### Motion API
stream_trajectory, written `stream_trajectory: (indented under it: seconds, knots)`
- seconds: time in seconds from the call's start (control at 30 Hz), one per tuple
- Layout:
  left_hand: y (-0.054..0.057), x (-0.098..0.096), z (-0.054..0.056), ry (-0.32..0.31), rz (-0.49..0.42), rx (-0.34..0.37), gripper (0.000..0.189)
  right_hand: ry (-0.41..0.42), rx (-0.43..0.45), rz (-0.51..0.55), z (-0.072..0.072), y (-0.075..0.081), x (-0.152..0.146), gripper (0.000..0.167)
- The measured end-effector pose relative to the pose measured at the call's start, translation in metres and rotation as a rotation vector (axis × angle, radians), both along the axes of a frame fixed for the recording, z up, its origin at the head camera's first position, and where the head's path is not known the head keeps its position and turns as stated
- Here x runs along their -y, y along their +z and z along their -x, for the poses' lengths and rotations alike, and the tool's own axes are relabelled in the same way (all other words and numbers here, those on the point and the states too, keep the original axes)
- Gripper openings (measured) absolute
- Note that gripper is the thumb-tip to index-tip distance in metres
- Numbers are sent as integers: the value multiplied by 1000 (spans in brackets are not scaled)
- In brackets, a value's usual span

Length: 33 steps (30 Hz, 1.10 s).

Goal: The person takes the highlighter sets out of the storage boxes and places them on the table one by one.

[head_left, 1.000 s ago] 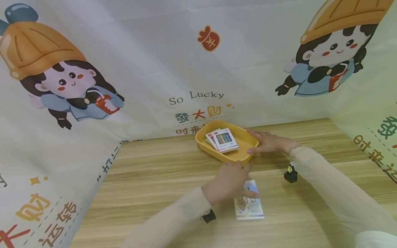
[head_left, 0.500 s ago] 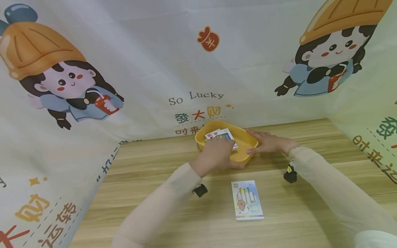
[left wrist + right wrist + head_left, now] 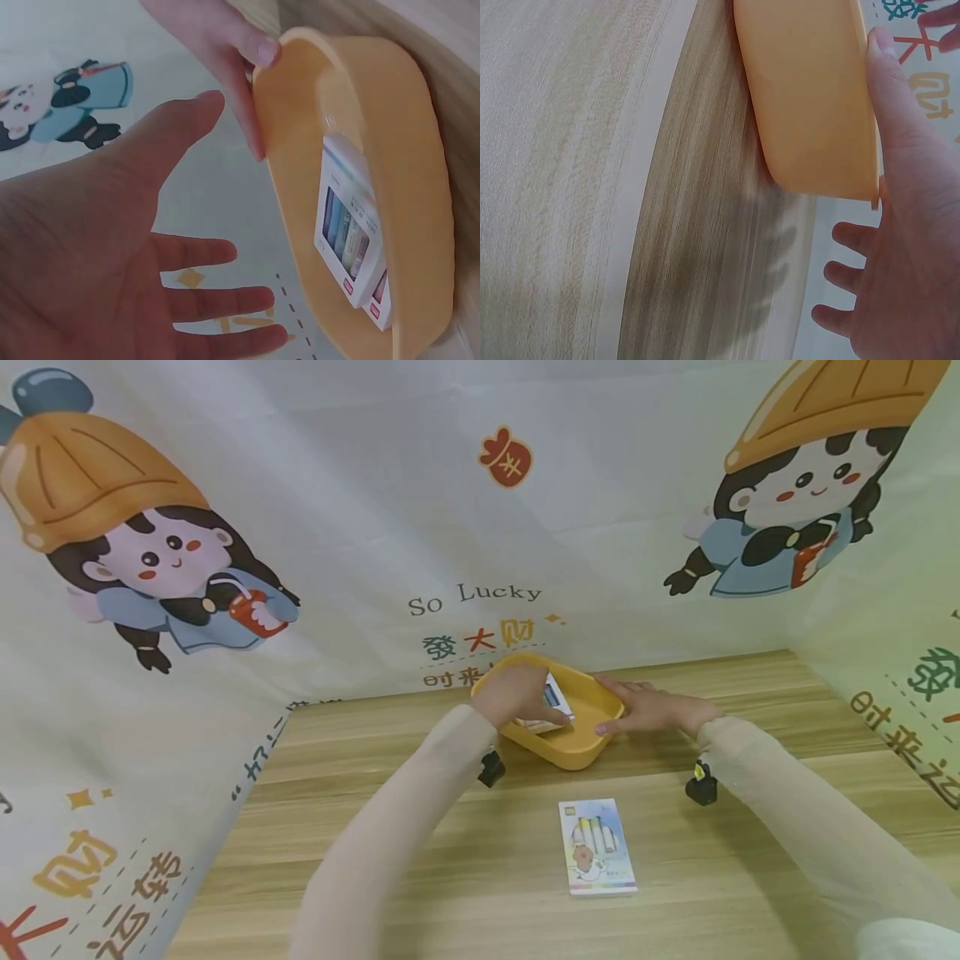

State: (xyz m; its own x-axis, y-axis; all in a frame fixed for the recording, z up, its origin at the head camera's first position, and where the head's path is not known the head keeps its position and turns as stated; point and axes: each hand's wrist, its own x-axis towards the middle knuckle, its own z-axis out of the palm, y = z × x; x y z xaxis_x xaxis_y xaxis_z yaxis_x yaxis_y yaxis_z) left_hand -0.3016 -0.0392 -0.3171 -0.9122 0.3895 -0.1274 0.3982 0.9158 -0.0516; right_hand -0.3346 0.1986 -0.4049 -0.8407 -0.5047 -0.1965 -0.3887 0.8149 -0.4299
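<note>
"Starting at the left, what does the left hand (image 3: 513, 695) have hold of?"

"Nothing. The left wrist view shows its thumb and fingers spread wide and nearly straight, apart from the boxes. It hangs over the left part of the yellow, round-cornered, plastic-looking tray (image 3: 573, 760), at the far side of the table (image 3: 690, 868)."

"And the boxes?"

"Two small white cartons (image 3: 349, 217) lie inside the tray, towards its left, one overlapping the other. The upper one's window shows coloured sticks. Stacked like that, they leave the tray's right part bare, probably room for more."

"Further right, nearer us?"

"A flat white-and-pale-blue box with pens pictured on it (image 3: 597, 847) lies face up on the table, near side, apart from the tray and both hands. Its printed face can be read there."

"Why is the right hand (image 3: 652, 708) where it is?"

"To steady the tray, I'd judge. Thumb and index finger straddle the right end, touching the rim, extended rather than curled; the other fingers are loose, clasping nothing."
</note>
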Motion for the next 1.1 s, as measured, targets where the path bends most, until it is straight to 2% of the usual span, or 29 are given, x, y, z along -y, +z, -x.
stream_trajectory:
  seconds: [0.17, 0.33, 0.43, 0.6, 0.83, 1.03, 1.1]
  knots:
    - [0, -5, 14, 28, -13, 47, 73, -5, 8, 1, -1, 0, 0, 105]
    - [1, -7, 21, 52, 1, 117, 54, -18, 19, 2, -2, 1, 1, 106]
    - [4, -7, 24, 80, 23, 147, 51, -19, 18, 1, -2, 1, 1, 106]
    - [11, -9, 26, 130, 81, 167, 60, -15, 17, 2, -3, 3, 2, 107]
    - [19, -15, 26, 212, 73, 224, 74, -23, 18, -9, -2, 2, 1, 107]
    - [19, -19, 25, 278, 75, 237, 79, -24, 26, -14, -2, 3, 0, 107]
    - [17, -21, 26, 319, 70, 241, 83, -23, 26, -17, -2, 3, 0, 107]
